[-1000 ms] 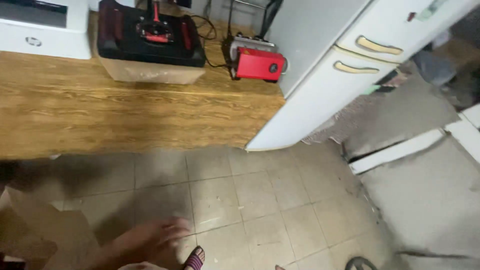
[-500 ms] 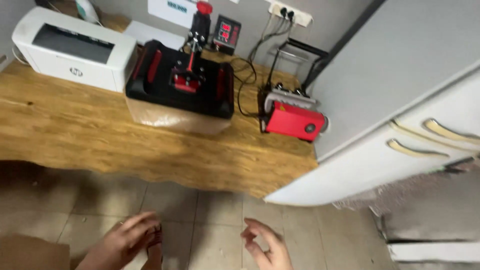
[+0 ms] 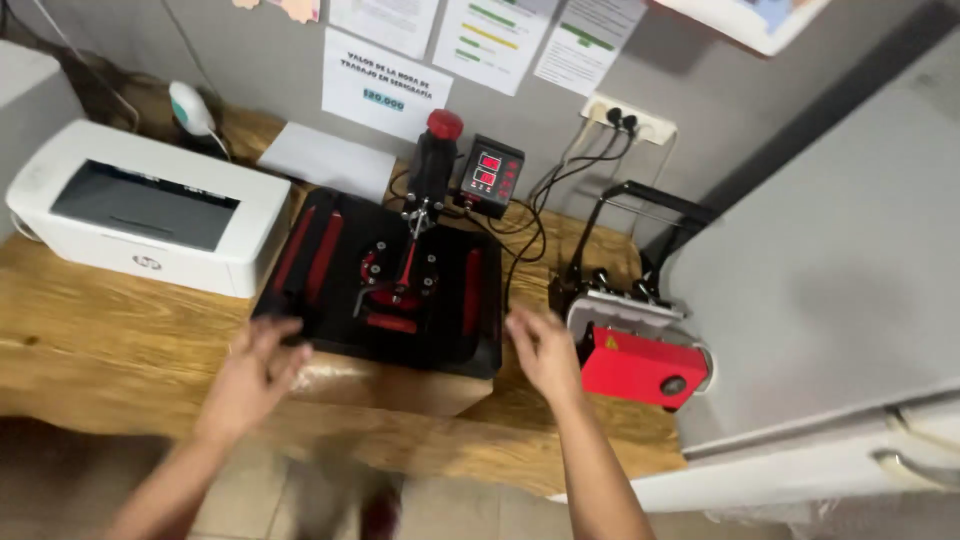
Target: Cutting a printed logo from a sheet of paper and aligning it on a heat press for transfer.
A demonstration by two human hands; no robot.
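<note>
A black and red flat heat press [image 3: 385, 285] with a red-knobbed handle stands on a wooden table [image 3: 110, 340], resting on a brown box [image 3: 390, 385]. My left hand [image 3: 255, 370] hovers open at the press's front left corner, holding nothing. My right hand [image 3: 545, 350] is open too, fingers spread, between the press's front right corner and a small red mug press [image 3: 635, 355]. I cannot tell whether either hand touches the press.
A white printer [image 3: 150, 215] sits at the table's left. A black digital controller [image 3: 490, 175] stands behind the press, with cables running to a wall socket [image 3: 625, 118]. Papers hang on the grey wall. A white fridge [image 3: 840, 300] stands close on the right.
The view has tilted up from the floor to the table. Both hands have risen from low over the tiles to the front corners of the heat press.
</note>
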